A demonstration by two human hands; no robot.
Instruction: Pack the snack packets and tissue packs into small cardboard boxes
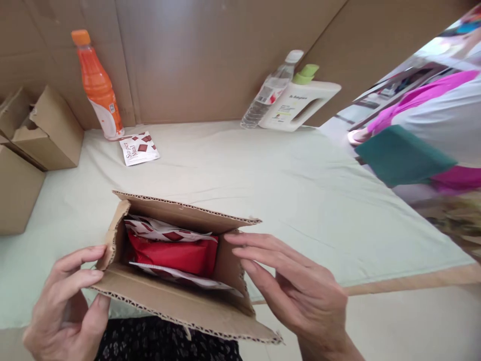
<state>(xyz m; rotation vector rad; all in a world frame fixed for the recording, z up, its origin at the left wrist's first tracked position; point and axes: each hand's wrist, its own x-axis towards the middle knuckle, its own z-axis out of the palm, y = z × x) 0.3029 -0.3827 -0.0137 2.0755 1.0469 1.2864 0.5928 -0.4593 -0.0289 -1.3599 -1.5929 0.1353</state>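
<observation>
An open cardboard box stands at the near edge of the table with its flaps raised. Inside lie a red packet and white sachets with dark red diamonds, one sachet behind it and another in front. My left hand pinches the box's left flap between fingers and thumb. At the opposite end, my right hand has its fingertips over the right flap and its thumb close beside them, gripping that edge. The lower parts of the packets are hidden inside the box.
Farther back stand an orange drink bottle, a clear water bottle and a white jug with a green cap. A "Super Meal" sachet lies by the orange bottle. Cardboard boxes sit left; a person is at right.
</observation>
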